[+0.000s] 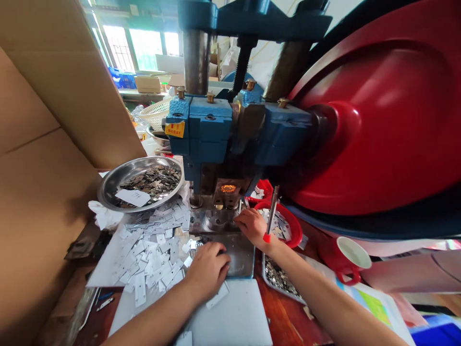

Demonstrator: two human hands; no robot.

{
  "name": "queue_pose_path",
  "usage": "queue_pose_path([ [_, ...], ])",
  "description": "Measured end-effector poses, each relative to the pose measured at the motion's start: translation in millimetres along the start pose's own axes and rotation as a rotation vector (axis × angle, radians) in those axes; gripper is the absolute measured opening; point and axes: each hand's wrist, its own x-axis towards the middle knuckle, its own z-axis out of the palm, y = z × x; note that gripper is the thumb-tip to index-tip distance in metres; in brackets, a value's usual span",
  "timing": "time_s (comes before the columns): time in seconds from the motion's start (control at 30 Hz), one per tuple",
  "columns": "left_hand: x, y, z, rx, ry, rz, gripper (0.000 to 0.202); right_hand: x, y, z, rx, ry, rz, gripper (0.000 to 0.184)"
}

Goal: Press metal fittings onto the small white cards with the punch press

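My right hand (253, 227) reaches to the right side of the die of a blue press (209, 127), its fingers bent together at the metal die block (212, 221). Anything between its fingertips is too small to make out. A metal rod with a red end (272, 214) crosses in front of my right wrist. Lower left, my left hand (208, 270) curls its fingers over the edge of a dark metal plate (241, 257); what they hold, if anything, is hidden. Beside it spreads a heap of flat metal pieces (154, 257), and one piece (218, 295) lies just below the hand.
A steel bowl (108, 192) of metal parts with a paper tag stands left. Right of the press are a red bowl (297, 228), a tray of small parts (268, 278) and a red mug (338, 262). A large red flywheel (389, 120) fills the upper right; cardboard (43, 168) walls the left.
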Motion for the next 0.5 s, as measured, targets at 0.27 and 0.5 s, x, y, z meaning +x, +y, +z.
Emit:
queue_pose_path([
  [0.27,-1.1,-1.6,1.4,0.005,0.004,0.006,0.018,-33.4,-21.0,-41.7,0.016,0.005,0.133,0.025],
  [0.5,1.2,-4.1,2.4,0.040,-0.012,0.056,0.018,-176.8,-75.2,-52.2,0.082,-0.169,0.617,0.036],
])
